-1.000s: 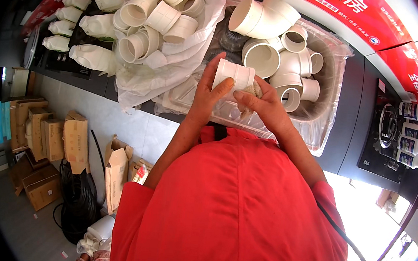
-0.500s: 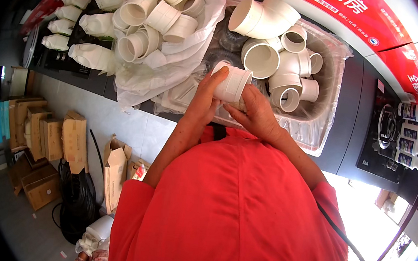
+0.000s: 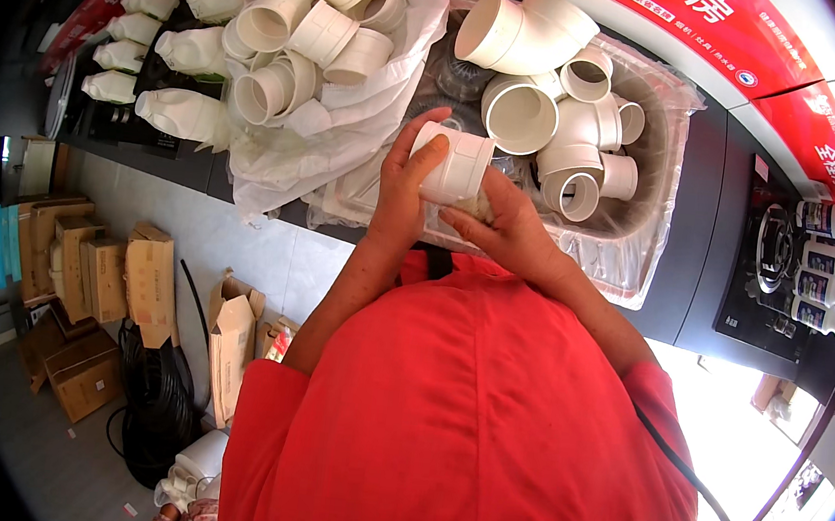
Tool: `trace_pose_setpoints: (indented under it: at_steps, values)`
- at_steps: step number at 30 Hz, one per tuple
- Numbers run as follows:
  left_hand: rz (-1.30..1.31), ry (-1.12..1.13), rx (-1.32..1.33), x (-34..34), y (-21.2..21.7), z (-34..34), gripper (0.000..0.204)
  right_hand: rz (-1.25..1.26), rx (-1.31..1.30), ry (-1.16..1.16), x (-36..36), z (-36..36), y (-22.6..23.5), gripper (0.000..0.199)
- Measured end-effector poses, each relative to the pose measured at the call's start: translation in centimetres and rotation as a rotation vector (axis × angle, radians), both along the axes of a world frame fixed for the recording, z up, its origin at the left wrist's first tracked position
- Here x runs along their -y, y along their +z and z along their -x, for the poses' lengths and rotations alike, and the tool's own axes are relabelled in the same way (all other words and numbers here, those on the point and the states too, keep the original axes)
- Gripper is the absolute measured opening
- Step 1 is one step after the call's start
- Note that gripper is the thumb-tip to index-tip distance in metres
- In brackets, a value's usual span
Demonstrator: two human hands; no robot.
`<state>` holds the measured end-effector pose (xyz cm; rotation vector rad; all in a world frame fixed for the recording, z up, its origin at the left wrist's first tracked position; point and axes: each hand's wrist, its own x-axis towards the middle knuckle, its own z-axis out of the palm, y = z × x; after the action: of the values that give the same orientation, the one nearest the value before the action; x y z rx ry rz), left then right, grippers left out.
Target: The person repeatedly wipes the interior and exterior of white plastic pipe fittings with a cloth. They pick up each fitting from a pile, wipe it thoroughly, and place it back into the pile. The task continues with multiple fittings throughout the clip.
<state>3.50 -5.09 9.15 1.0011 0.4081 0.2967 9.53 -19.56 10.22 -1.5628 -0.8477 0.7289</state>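
Observation:
My left hand grips a short white plastic pipe coupling by its side, thumb over the top. My right hand is under and beside the coupling, pressing a small pale rag or pad against its lower edge. Both hands are above the near rim of a plastic-lined metal sink. Inside the sink lie several white pipe fittings, among them a large elbow and a tee.
A heap of white couplings rests on a white plastic bag left of the sink. White jugs line the dark counter farther left. A black hob with small bottles is at right. Cardboard boxes and black cable sit on the floor.
The coupling has been turned in my hands and shifted slightly left and down; my right hand has slid along its lower side with the rag.

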Motion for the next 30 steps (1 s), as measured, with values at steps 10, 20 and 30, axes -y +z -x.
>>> trace_pose_setpoints:
  at_steps: [10, 20, 30]
  values:
    - [0.284, -0.079, -0.09, -0.7, -1.2, -0.5, 0.046, 0.018, 0.268, -0.048, -0.1, -1.1, -1.8, 0.041]
    - [-0.134, -0.022, 0.075, -0.4, 0.2, -0.5, 0.044, -0.052, -0.345, -0.025, -0.5, -0.7, 1.6, 0.043]
    - [0.283, -0.098, -0.119, -0.8, -1.8, -0.9, 0.048, -0.022, 0.551, -0.046, -0.1, -1.0, -2.0, 0.041]
